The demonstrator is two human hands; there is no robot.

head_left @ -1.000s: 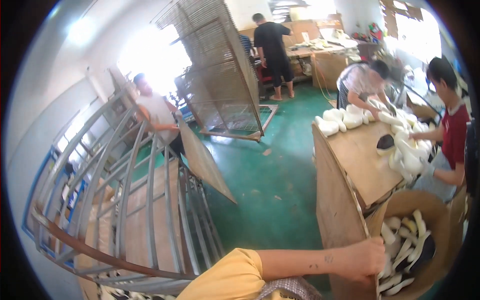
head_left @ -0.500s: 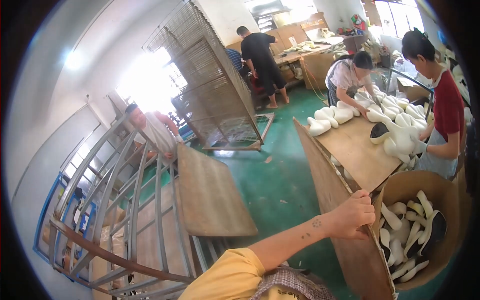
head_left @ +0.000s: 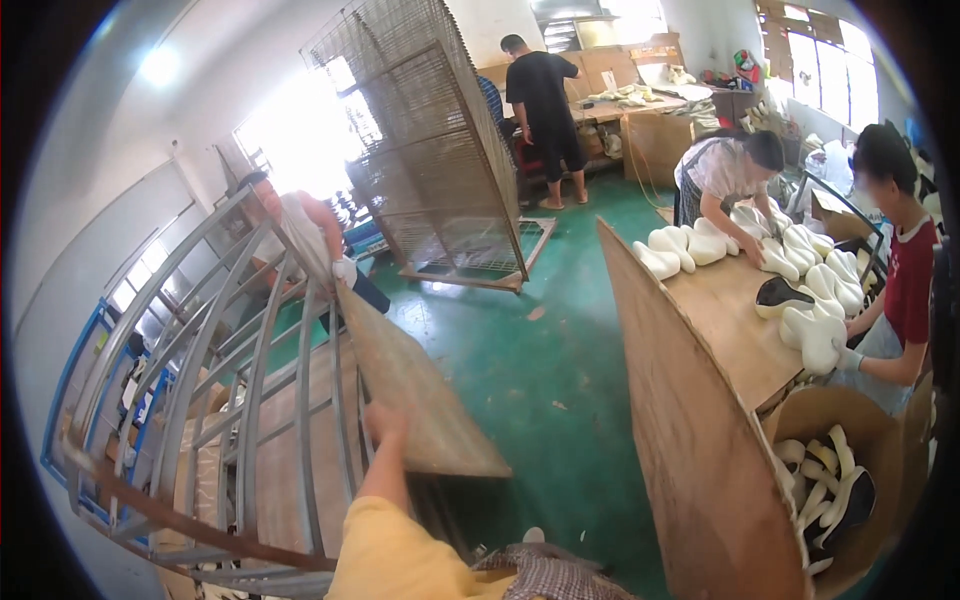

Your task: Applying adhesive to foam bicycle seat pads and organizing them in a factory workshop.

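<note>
My left hand (head_left: 387, 424) reaches forward from a yellow sleeve to the near side of a plywood board (head_left: 425, 410). It is smeared by motion, and I cannot tell whether its fingers grip the board. The board stands tilted beside a grey metal rack (head_left: 265, 390). At the board's far top corner, a co-worker's gloved hand (head_left: 345, 270) is on or against it. My right hand is out of sight. To my right, a larger plywood sheet (head_left: 690, 420) stands on edge alongside the worktable (head_left: 715, 325).
White moulded foam pieces (head_left: 810, 335) cover part of the worktable, where two co-workers handle them. A cardboard box (head_left: 830, 410) of foam pieces is at the right. A tall wire-shelf rack (head_left: 430, 150) stands beyond the green floor (head_left: 540, 390). Another person (head_left: 543, 110) works at the back bench.
My left hand has left the right-hand plywood sheet's top edge and swung left to the board by the metal rack. That board has turned more edge-on. My view has shifted slightly.
</note>
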